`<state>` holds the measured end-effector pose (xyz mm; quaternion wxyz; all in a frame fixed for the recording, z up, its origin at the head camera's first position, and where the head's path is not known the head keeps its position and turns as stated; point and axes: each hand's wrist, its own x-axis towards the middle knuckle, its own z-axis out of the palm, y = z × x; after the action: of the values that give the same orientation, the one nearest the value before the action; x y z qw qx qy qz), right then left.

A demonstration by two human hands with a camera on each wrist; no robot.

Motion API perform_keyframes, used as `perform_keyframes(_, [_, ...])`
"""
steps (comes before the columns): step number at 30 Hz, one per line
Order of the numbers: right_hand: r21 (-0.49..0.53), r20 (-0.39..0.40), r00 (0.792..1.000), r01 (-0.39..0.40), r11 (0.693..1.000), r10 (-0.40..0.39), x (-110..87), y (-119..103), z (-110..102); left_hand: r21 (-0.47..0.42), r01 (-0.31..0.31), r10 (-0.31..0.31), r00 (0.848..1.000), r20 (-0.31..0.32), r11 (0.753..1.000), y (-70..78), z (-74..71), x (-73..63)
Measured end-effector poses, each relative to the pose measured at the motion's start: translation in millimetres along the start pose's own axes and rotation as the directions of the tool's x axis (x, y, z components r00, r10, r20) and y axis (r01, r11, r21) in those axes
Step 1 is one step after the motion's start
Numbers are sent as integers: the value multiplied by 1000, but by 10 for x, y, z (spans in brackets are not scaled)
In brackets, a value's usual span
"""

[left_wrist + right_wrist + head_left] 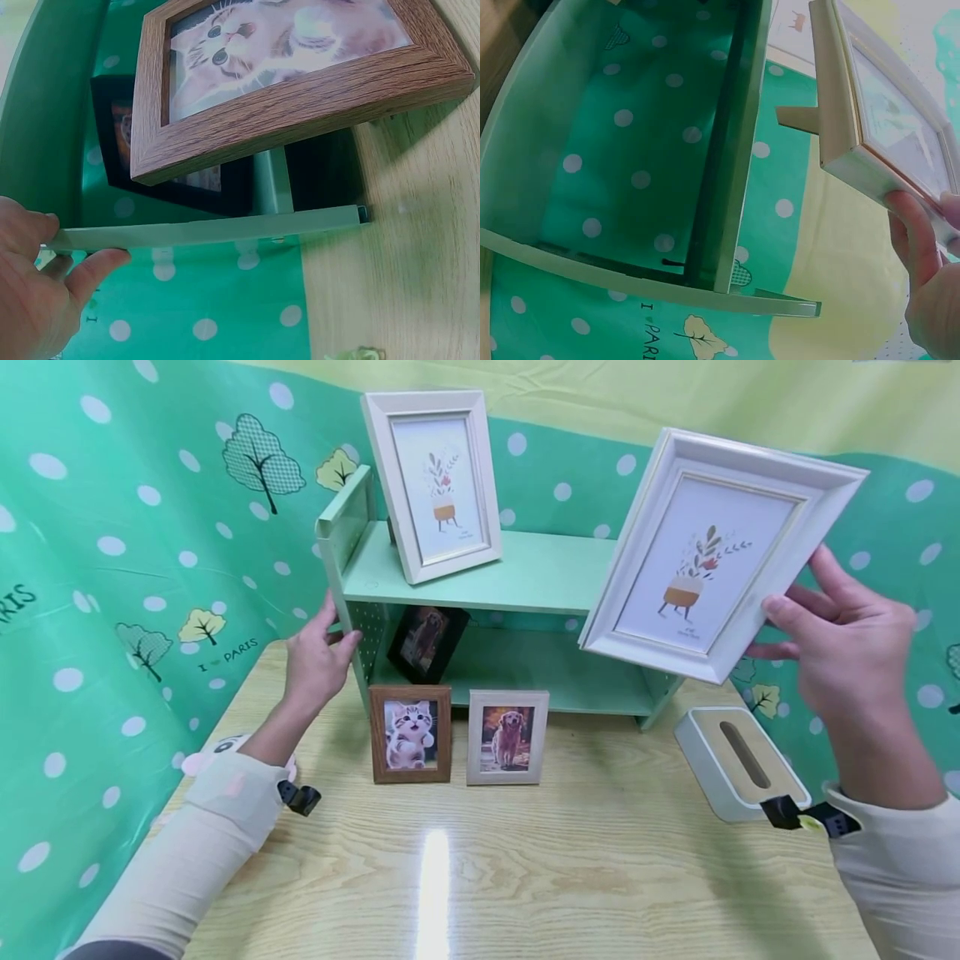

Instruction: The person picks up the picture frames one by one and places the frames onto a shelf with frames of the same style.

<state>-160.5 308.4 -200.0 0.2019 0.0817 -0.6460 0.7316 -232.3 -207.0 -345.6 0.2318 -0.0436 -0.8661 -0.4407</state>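
My right hand (855,635) grips the lower right side of a large white picture frame (783,535) with a potted-plant print, holding it up in front of the shelf's right end. In the right wrist view, a support leg juts from its back. My left hand (318,652) holds the left side panel of a green two-tier shelf (555,572), thumb on one face and fingers on the other. A second white picture frame (491,518) with a similar print stands at the left of the top tier. A black picture frame (450,647) leans in the lower tier.
On the table (525,868), a brown picture frame (378,735) with a kitten photo and a whitish picture frame (476,739) with a dog photo stand before the shelf. A tissue box (701,768) sits at right. A pinkish-white object (197,766) lies partly behind the left forearm.
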Motion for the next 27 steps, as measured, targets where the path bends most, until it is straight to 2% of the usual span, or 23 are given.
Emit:
perform_keyframes(10, [3,-28,999,-27,1000,27,145,3,99,2,-2,2,1000,1,1000,-12,2,-8])
perform_keyframes(16, [-2,-42,996,-79,997,79,269,-28,159,5,-8,8,1000,-7,1000,-9,-1,-1])
perform_keyframes(27, [-24,-24,991,-134,991,134,493,-15,287,11,1,-1,1000,0,1000,8,4,-1])
